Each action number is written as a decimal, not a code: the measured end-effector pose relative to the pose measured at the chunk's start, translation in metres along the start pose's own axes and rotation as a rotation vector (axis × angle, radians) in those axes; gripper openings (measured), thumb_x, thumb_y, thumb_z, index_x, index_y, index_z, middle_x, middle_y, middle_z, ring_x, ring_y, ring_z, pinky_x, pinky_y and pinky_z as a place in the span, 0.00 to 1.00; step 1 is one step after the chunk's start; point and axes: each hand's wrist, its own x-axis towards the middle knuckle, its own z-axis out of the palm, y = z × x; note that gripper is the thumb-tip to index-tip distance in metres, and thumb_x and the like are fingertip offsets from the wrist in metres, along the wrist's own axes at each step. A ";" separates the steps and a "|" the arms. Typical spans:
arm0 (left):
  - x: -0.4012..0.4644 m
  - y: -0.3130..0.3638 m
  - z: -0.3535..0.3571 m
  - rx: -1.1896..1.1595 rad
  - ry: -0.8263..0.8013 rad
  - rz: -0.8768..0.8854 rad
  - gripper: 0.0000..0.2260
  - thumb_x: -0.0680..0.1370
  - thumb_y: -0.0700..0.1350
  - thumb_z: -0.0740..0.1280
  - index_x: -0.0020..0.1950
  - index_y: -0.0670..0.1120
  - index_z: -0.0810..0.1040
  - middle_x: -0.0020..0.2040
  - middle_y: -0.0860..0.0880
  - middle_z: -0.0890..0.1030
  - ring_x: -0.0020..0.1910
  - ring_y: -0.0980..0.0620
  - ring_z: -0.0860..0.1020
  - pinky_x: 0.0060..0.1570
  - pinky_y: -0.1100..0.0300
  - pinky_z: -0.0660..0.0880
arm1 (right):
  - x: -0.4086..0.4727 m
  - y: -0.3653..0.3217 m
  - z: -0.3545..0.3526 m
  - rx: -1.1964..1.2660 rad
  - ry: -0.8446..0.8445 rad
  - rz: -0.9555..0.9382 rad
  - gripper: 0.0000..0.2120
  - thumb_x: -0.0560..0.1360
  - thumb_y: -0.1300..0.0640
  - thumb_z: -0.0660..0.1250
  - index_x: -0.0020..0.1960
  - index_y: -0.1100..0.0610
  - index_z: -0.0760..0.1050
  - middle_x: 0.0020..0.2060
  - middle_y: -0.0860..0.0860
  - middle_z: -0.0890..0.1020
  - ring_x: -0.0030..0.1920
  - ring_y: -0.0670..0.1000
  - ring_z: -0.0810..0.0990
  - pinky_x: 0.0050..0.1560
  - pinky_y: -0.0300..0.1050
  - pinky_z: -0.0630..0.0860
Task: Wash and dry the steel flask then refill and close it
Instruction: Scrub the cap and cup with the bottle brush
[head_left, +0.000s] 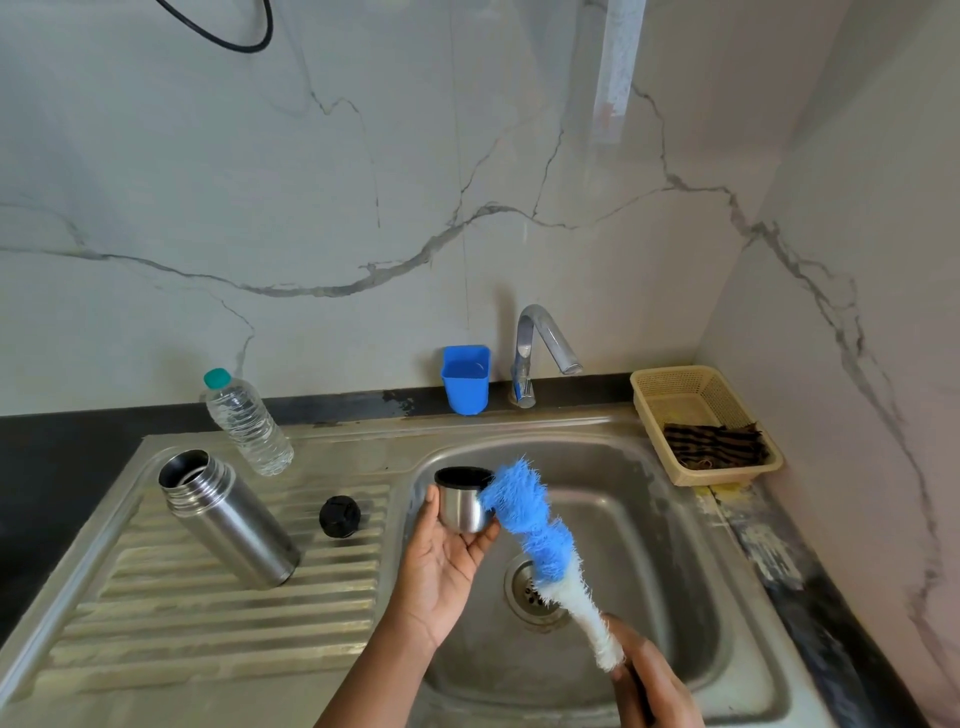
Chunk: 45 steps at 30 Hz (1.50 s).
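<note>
Cradling the steel cup lid (460, 503) in my left hand (441, 564), I have thumb and fingers curled around its lower wall, its dark mouth facing up over the sink basin (649, 519). My right hand (647, 680), at about five o'clock from the cup, grips the handle of the bottle brush (530, 525); the blue bristle head touches the cup's outer side at three o'clock. I judge the cup light, rigid and likely slick when wet, so a wrap around the wall seems safer than a rim pinch.

Out at nine o'clock the steel flask (228, 519) stands open and capless on the ribbed drainboard (208, 613). It looks heavier and smooth; I would take it around mid-body. The black stopper (340, 516) lies between flask and sink. A plastic water bottle (247, 423) stands behind at eleven o'clock; the tap (540, 348) is at twelve, and the basket (701, 415) with a cloth at two o'clock.
</note>
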 end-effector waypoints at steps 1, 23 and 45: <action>0.001 0.002 -0.001 0.008 0.002 0.005 0.32 0.63 0.55 0.82 0.63 0.45 0.80 0.64 0.38 0.79 0.56 0.43 0.82 0.46 0.54 0.82 | -0.001 -0.002 -0.002 -0.002 -0.002 -0.011 0.20 0.70 0.66 0.65 0.54 0.44 0.80 0.47 0.42 0.83 0.47 0.42 0.82 0.50 0.27 0.74; 0.002 0.019 -0.007 0.378 0.091 0.051 0.25 0.59 0.52 0.83 0.50 0.45 0.78 0.42 0.46 0.82 0.40 0.53 0.80 0.42 0.58 0.81 | 0.049 -0.025 -0.035 -0.713 -0.144 -0.240 0.31 0.66 0.70 0.58 0.56 0.41 0.82 0.41 0.41 0.82 0.32 0.50 0.79 0.26 0.39 0.72; 0.007 0.028 0.017 0.544 0.298 -0.070 0.19 0.72 0.52 0.74 0.52 0.37 0.79 0.46 0.41 0.86 0.46 0.48 0.84 0.44 0.57 0.81 | 0.069 -0.031 -0.035 -0.264 -0.522 0.263 0.33 0.74 0.69 0.61 0.58 0.30 0.77 0.36 0.42 0.80 0.36 0.44 0.77 0.38 0.37 0.72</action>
